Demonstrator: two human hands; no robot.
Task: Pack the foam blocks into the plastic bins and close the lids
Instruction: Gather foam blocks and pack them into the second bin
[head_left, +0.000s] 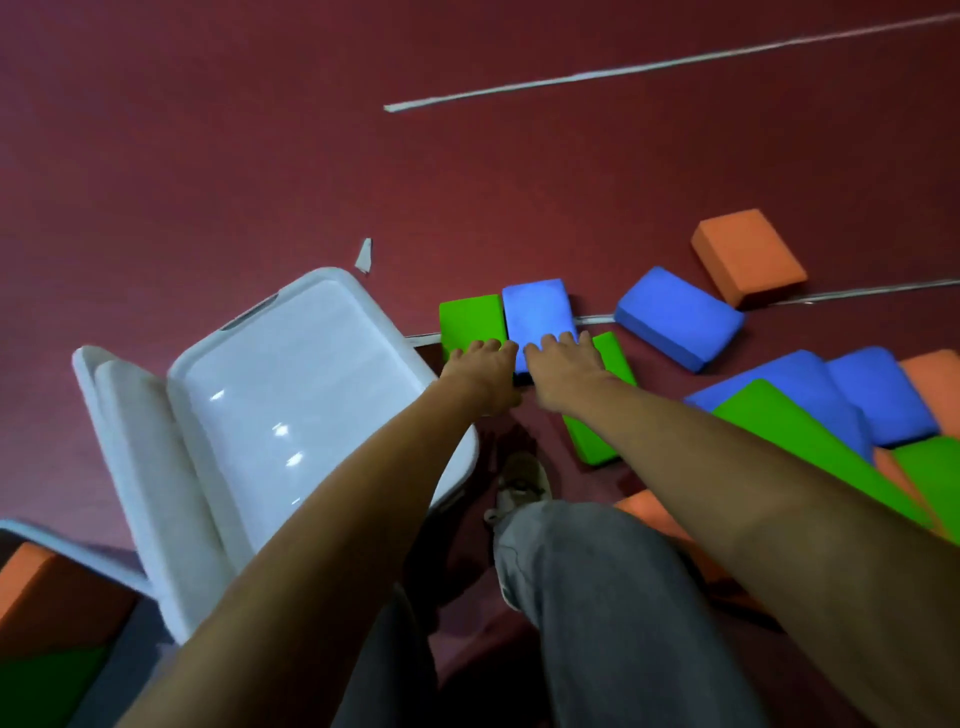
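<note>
Both arms reach down to the red floor. My left hand lies with straight fingers on a green foam block. My right hand lies the same way across the near end of a blue foam block and a second green block beside it. Whether either thumb hooks under a block is hidden. An empty white plastic bin stands just left of my left arm, its lid hanging open on its left side. More blue, green and orange blocks lie scattered to the right.
A loose blue block and an orange block lie farther right. A heap of blocks fills the right edge. Another bin holding orange and green blocks is at bottom left. My shoe and leg are below my hands.
</note>
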